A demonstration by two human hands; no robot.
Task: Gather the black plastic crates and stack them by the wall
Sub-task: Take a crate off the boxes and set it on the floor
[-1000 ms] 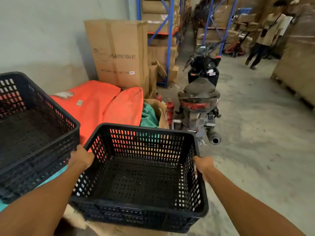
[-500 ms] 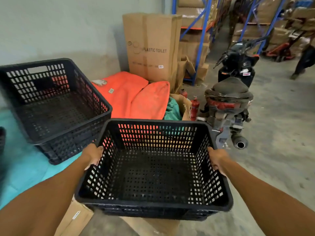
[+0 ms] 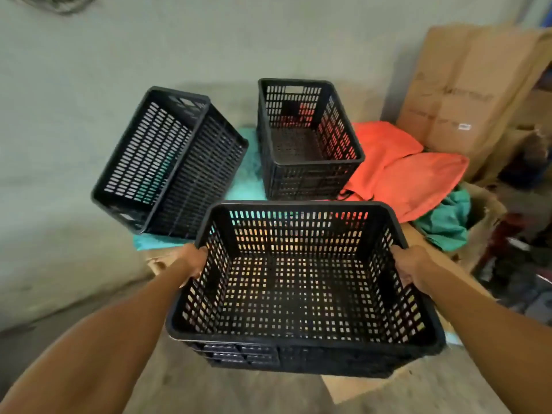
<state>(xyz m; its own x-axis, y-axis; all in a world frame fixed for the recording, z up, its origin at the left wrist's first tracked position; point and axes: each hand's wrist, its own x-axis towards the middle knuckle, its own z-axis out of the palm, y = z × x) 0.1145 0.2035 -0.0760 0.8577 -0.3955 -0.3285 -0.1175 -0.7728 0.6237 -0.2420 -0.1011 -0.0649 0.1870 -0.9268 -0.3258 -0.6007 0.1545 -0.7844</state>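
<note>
where the pale wall (image 3: 149,55) meets the concrete floor (image 3: 74,294), a teal sheet (image 3: 248,180) carries two black crates: the upright crate (image 3: 307,144) and, left of it, the tipped crate (image 3: 170,162) lying on its side. orange cloth (image 3: 400,171) and a tall cardboard box (image 3: 466,94) crowd the right. nearest, the held crate (image 3: 298,288), perforated and empty, hangs between the left hand (image 3: 195,261) and right hand (image 3: 410,267), each clamped on a side rim.

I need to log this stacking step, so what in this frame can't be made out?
Head view only:
- Fingers of left hand and right hand: hidden behind the held crate walls.
- Print on the cardboard box: blurred.
- What supports the tilted crate: hidden beneath it.
</note>
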